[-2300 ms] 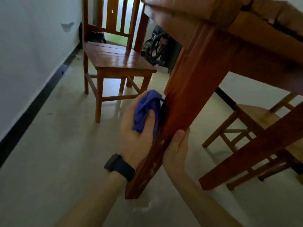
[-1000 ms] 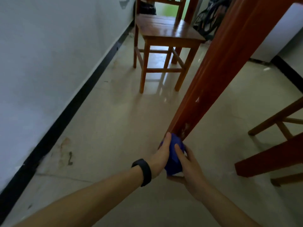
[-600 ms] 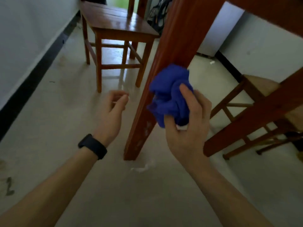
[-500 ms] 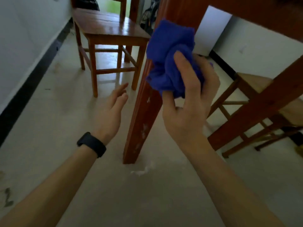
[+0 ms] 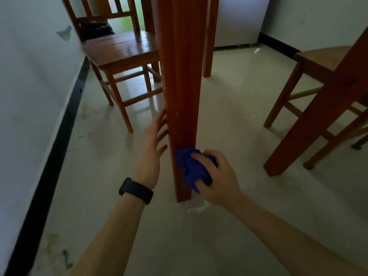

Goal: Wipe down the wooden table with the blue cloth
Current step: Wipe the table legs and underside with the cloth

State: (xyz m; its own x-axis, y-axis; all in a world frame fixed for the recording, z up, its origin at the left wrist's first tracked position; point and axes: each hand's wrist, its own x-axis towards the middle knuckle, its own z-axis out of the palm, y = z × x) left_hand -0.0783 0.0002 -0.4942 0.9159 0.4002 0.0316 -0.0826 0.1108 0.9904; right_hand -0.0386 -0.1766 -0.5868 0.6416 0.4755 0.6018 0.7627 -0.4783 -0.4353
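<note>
One desk leg point(image 5: 181, 76) gets wiped near its foot: my right hand point(image 5: 218, 177) clenches the blue cloth point(image 5: 190, 169), my left hand point(image 5: 152, 154) lies with straight fingers against it; the other legs point(image 5: 318, 120) likely remain.

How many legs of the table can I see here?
3: the near leg, being wiped; the far leg behind it; the right leg. A fourth may be out of view.
</note>
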